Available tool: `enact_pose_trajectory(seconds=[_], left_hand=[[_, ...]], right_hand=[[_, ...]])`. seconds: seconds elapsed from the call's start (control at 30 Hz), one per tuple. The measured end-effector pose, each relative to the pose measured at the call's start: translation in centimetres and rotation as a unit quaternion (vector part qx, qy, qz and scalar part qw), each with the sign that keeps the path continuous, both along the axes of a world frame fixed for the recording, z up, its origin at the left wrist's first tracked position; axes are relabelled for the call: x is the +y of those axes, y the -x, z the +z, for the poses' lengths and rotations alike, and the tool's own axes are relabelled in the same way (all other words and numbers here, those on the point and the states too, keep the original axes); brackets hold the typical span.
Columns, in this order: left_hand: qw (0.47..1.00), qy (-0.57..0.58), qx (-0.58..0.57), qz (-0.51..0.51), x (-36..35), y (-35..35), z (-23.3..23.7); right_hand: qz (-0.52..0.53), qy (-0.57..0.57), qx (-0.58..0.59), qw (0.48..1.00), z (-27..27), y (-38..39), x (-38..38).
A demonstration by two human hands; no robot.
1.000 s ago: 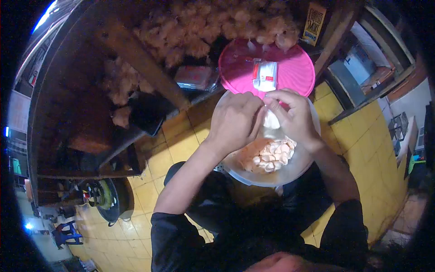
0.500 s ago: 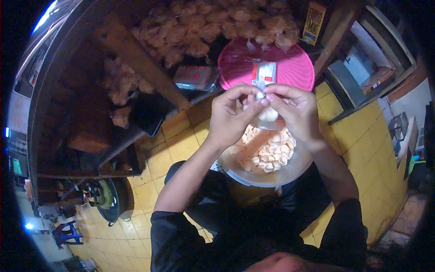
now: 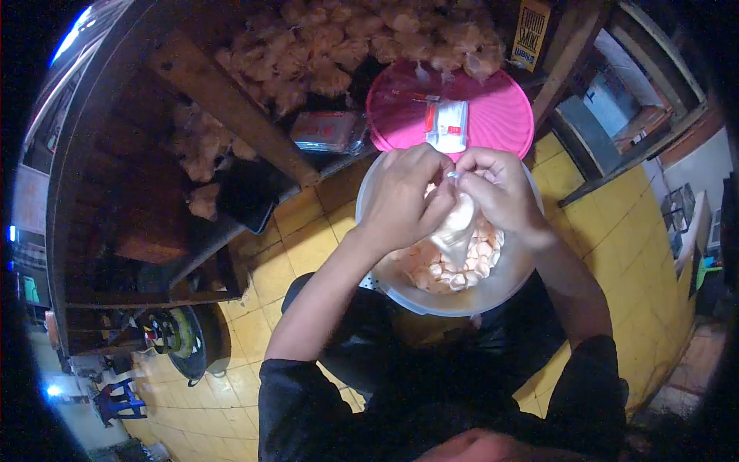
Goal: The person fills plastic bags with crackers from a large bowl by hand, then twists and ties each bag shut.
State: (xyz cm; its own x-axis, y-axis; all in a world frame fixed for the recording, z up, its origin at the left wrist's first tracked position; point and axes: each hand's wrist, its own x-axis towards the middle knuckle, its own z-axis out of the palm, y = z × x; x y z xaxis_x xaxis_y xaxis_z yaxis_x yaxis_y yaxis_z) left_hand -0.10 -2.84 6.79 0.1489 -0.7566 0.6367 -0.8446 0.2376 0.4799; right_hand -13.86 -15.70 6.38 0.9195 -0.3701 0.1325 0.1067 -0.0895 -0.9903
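A small clear plastic bag [image 3: 460, 219] with pale round pieces inside hangs by its neck over a translucent tub [image 3: 400, 299]. My left hand [image 3: 408, 196] pinches the bag's neck between thumb and fingers, its back turned up. Close beside it, my right hand [image 3: 504, 192] grips the same neck, thumb against curled fingers. The fingertips almost meet and partly hide the twisted plastic. Below, the tub holds many pale orange, disc-like crackers [image 3: 462, 273]. It stands between my knees.
Beyond the tub lies a pink lid [image 3: 400, 104] carrying a packet of clear bags [image 3: 448, 127]. Many filled bags [image 3: 308, 54] cover the wooden bench, near a red-and-clear packet [image 3: 327, 129]. A yellow box [image 3: 531, 35] stands at the back. A dark basin [image 3: 192, 346] sits on the tiled floor.
My left hand has rolled over so that its back faces up, and its fingers have closed around the bag's neck. The bag hangs lower, with more of it showing.
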Motion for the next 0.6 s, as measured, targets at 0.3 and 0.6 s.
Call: enact_pose_trajectory(seconds=[0.3,0.6], left_hand=[[0.990,-0.011,0.138,0.034,-0.5,0.5,-1.0],[0.987,0.042,-0.103,0.112,-0.2,0.6,-1.3]], right_hand=[[-0.205,0.253,-0.099,0.941,-0.5,-0.8,0.9],[-0.178,0.106,-0.063,0.976,-1.8,-1.3,0.8]])
